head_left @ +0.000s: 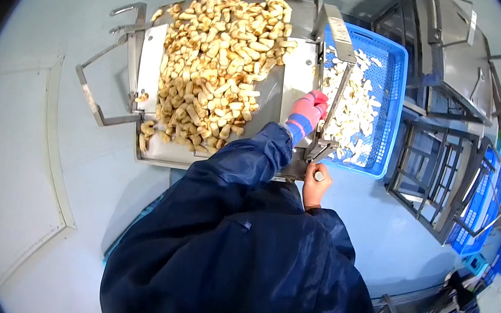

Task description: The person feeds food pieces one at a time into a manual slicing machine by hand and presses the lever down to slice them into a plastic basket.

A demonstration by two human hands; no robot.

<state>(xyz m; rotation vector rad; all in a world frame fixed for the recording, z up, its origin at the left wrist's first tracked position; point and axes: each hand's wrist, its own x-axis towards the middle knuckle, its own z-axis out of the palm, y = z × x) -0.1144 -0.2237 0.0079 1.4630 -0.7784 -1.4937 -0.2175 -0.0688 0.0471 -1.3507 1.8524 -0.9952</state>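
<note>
My left hand point(311, 109), in a pink and blue glove, is closed beside the metal slicing frame point(336, 82), over the right end of the steel tray; what its fingers hold is hidden. Bare and closed, my right hand point(317, 185) grips a round-ended handle point(319, 176) at the frame's lower end. A big heap of pale brown mushroom-like pieces point(216, 77) covers the left and middle of the steel tray point(271, 87). Just right of the frame, white slices point(353, 110) lie in a blue perforated basket point(393, 102).
Another metal frame with a handle point(134, 67) stands at the tray's left end. Steel racks point(430, 172) and a steel cart point(462, 63) are at the right, with more blue baskets point(482, 204) beyond. A white board point(298, 72) lies beside my left hand.
</note>
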